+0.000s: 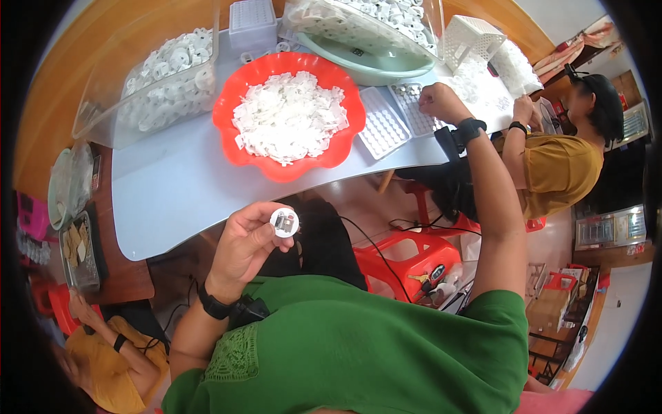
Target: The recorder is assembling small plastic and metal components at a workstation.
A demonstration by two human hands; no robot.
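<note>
My left hand [243, 243] is raised in front of my body, thumb and fingers closed on a small round white plastic housing [294, 224]. Its open face shows metal and small dark parts inside. Across the table, my right hand [443, 105] reaches down at a grey tray [398, 92] of small round pieces. Its fingers are pinched together; whatever they hold is too small to make out. Beside that tray lies a white tray [376, 153] with rows of round pieces. A red scalloped bowl [227, 119] full of flat white plastic pieces stands left of the trays.
On the blue-white table [165, 193] stand a clear bin [103, 131] of white rings, a lidded box [252, 36], a green basin [376, 71] under another bin, and a white basket [476, 38]. A person in yellow [562, 172] works at right, another [110, 366] at lower left. Red stools [400, 255] stand below.
</note>
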